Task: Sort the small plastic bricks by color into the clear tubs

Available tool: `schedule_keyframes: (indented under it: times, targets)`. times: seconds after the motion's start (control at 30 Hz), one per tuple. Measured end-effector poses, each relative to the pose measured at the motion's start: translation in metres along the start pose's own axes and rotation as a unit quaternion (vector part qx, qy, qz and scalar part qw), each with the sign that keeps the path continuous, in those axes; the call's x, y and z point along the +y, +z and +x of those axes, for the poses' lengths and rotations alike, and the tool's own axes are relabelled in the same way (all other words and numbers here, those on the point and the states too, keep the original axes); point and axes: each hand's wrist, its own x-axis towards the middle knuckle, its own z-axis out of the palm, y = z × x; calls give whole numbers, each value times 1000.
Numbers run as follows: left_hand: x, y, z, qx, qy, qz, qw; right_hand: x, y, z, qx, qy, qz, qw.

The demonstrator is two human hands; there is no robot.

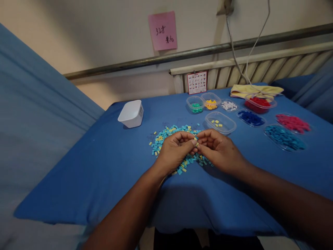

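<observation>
A pile of small light-blue and yellow plastic pieces (164, 136) lies loose on the blue cloth. Over its middle my left hand (177, 149) and my right hand (218, 149) meet with fingertips almost touching. Both are closed in a pinch. Tiny yellow pieces (197, 143) show between the fingertips, with a bit of blue beside them; their exact shape is too small to make out. Just beyond my right hand stands a clear oval tub (229, 125) with several yellow pieces inside. My hands hide part of the pile.
A white container (131, 114) stands at the left. Clear tubs of green (196, 108), orange-yellow (210, 104), white (229, 106), red (260, 102), dark-blue (250, 118), pink (292, 123) and teal pieces (284, 138) spread rightward. A yellow cloth (256, 91) lies by the radiator (223, 74).
</observation>
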Motion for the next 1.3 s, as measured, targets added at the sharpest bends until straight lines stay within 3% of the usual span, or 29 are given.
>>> schedule_keyframes:
  times: [0.3, 0.43, 0.6, 0.77, 0.83, 0.93, 1.07, 1.17, 1.3]
  targets:
    - [-8, -4, 0, 8, 89, 121, 989, -6, -5, 1, -14, -5, -93, 996]
    - [-8, -7, -3, 0, 168, 221, 961, -6, -7, 3, 3, 10, -80, 997]
    - [-9, -8, -3, -52, 269, 294, 916, -13, -12, 6, 43, 18, -84, 995]
    - [-12, -10, -2, -92, 297, 330, 891, -22, -21, 8, 41, 3, -137, 990]
    - [-12, -12, -2, -97, 307, 375, 869, -24, -29, 10, 50, -16, -166, 985]
    - [-12, -18, -3, -140, 310, 476, 811, -26, -51, 18, 105, -68, -272, 954]
    - [-4, -27, -4, -221, 290, 551, 750, -23, -83, 29, 162, -92, -467, 865]
    - [8, -32, -7, -258, 277, 550, 744, -16, -96, 34, 148, -100, -551, 815]
    - [21, -37, -14, -316, 231, 523, 757, -11, -102, 36, 104, -128, -589, 791]
